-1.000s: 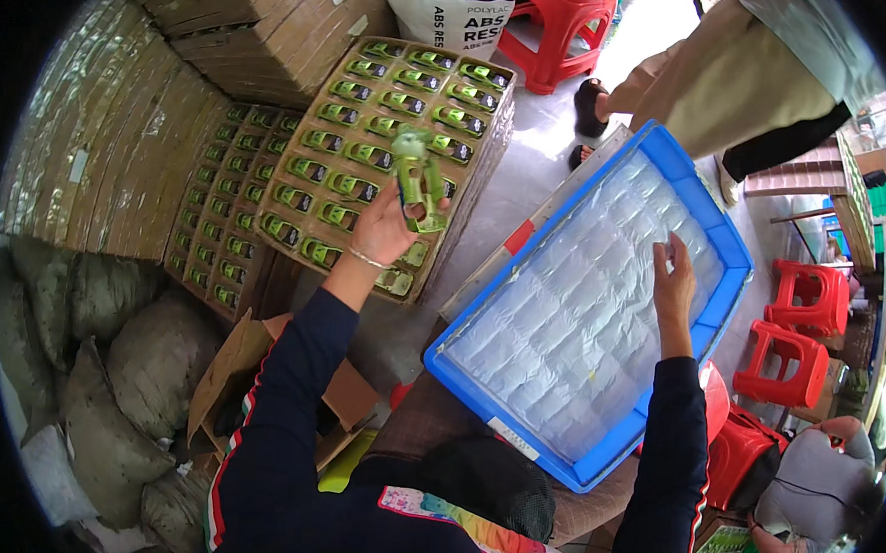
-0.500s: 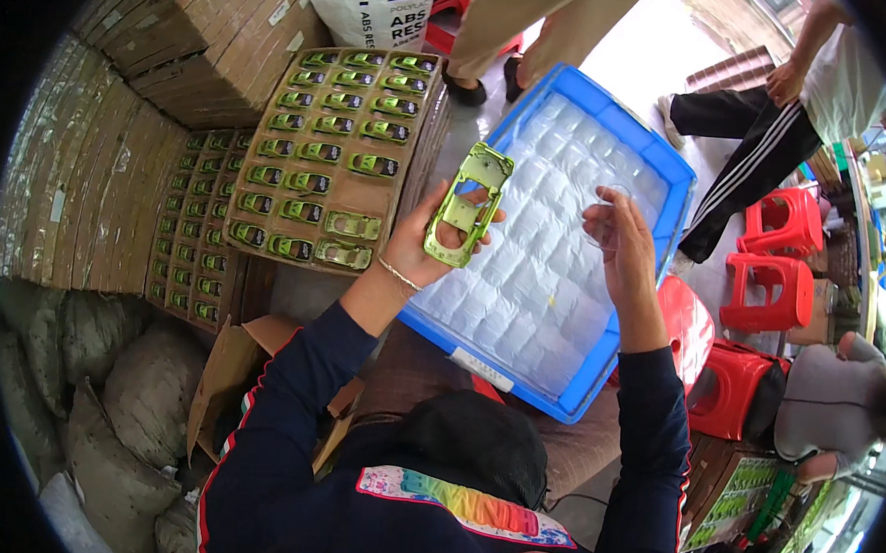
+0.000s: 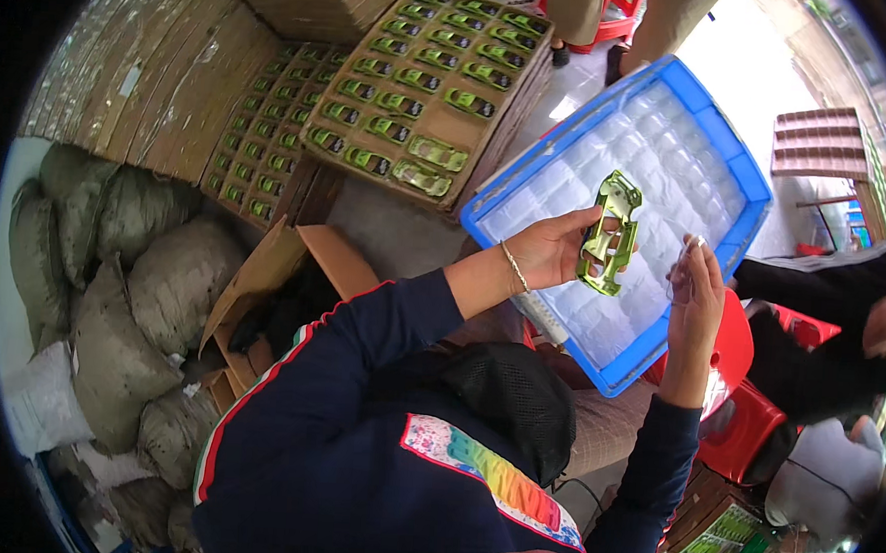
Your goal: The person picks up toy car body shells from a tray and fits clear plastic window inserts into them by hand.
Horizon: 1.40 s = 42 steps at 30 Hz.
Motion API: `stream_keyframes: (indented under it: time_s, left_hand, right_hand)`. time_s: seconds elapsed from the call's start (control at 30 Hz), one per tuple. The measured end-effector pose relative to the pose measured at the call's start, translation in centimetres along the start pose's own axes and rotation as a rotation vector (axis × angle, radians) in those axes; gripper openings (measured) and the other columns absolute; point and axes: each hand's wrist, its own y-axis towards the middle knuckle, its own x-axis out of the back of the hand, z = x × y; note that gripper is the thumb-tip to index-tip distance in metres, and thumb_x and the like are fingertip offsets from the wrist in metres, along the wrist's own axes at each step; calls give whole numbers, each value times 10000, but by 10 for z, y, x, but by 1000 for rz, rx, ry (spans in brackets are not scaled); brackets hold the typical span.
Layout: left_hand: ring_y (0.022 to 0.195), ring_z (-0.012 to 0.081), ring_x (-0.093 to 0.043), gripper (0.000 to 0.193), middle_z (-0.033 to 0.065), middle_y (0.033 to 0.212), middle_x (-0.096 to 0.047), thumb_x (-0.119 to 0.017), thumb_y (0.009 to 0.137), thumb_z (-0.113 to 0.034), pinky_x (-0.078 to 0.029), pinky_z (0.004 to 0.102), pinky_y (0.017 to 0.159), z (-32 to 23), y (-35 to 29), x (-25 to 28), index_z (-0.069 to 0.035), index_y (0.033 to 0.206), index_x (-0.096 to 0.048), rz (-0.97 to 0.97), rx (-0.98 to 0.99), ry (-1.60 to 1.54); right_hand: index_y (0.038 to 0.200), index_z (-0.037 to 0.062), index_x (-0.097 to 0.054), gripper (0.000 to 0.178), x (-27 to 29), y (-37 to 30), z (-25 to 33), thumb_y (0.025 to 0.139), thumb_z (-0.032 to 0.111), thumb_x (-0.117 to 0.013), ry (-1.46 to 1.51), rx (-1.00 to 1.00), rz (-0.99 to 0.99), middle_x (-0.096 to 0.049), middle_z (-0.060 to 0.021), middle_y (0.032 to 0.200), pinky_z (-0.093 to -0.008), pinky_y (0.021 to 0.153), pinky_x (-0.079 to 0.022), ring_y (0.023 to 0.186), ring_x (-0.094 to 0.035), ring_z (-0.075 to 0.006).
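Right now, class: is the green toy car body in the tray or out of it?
Out: the left hand holds the green toy car body above the blue tray.

Crate (image 3: 730, 156) right, on person's lap; toy car shell (image 3: 611, 233) held over it. Car-filled tray (image 3: 428, 85) far left of crate; cardboard stacks (image 3: 163, 72) farther left; sacks (image 3: 112, 289) near left.

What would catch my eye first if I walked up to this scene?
Likely the bright green toy car body held up in the left hand, over a big blue crate full of clear plastic pieces. The right hand holds one clear piece beside it. Up left, cardboard trays carry rows of more green cars, next to stacked brown boxes.
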Motion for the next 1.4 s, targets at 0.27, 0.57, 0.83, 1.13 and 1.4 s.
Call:
stream_keyframes:
  time_s: [0.27,0.57,0.83,1.13,1.4]
  left_hand:
    - [1116,322,-559,571,175,1294,-521,-437,951,-457,-501,368,872,-78,-58,62,-41,1341,-430,-62,-324,-4]
    - [872,271,-654,576,159,1050,-638,-406,959,-518,-535,302,650,-144,-142,185,-9,1204,-515,-650,-549,125]
    - [740,256,-658,602,191,969,-646,-343,969,-524,-541,282,575,-123,-100,127,-11,1232,-520,-448,-368,36]
    - [763,213,-649,646,178,1010,-628,-288,991,-507,-544,253,587,-93,-36,43,22,1334,-426,-143,-36,242]
    - [738,217,-665,608,205,1029,-638,-312,989,-502,-567,296,635,-48,-8,1,0,1286,-481,-112,156,343]
  right_hand:
    - [1120,-13,-587,234,2,-15,-32,937,132,-575,119,-158,-65,-556,18,814,-181,615,-389,674,-473,-35]
    - [1116,23,-579,222,-16,4,-48,904,83,-600,15,-123,-65,-641,-64,936,-221,719,-438,788,-587,-92]
    - [1085,34,-615,214,-56,19,-39,919,168,-592,-138,-91,-46,-656,-53,923,-227,726,-418,764,-571,-91]
    - [1081,16,-630,221,-84,19,9,894,134,-629,-179,91,1,-612,-16,850,-201,579,-453,635,-562,-83]
    - [1028,-9,-616,164,-77,12,35,916,110,-602,-258,255,49,-658,-86,858,-232,663,-530,745,-661,-142]
